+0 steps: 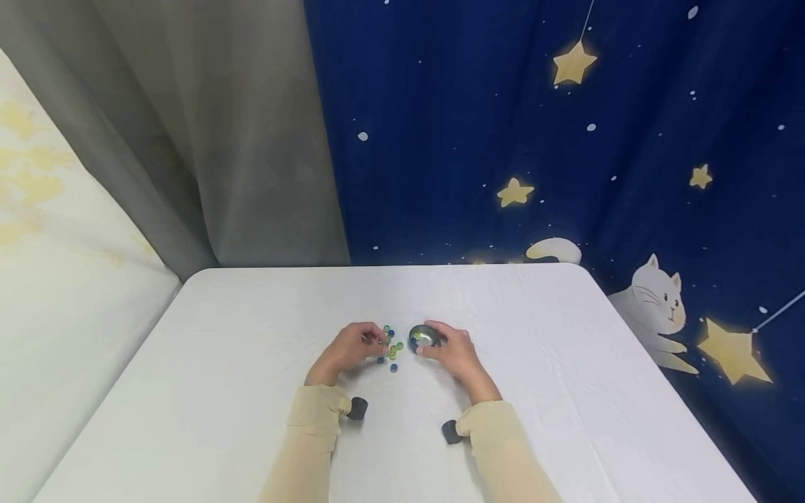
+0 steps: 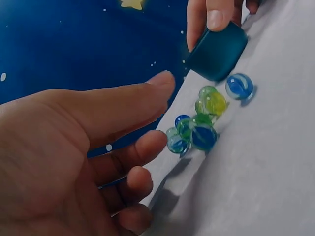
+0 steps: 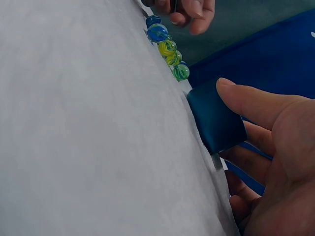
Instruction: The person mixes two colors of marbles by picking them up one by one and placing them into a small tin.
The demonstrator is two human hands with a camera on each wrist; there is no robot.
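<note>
One small teal cup [image 1: 429,339], near the centre of the head view, held above the white table [image 1: 220,391] or resting on it; which of the two cannot be told. Its mouth faces the head camera and shows a shiny metallic interior with at least two marbles inside, one yellow-green [image 1: 418,337] and one blue [image 1: 414,343]; any deeper contents are hidden. The right hand [image 1: 455,351], right of centre, grips the cup between thumb and fingers. The loose marbles [image 1: 393,353], blue, green and yellow, lie clustered on the table just left of the cup, one blue marble [image 1: 393,367] slightly below the rest. The left hand [image 1: 352,346] reaches in beside the cluster, fingers loosely bent, thumb and index tips apart in the left wrist view, with nothing visibly held; contact with a marble cannot be told
</note>
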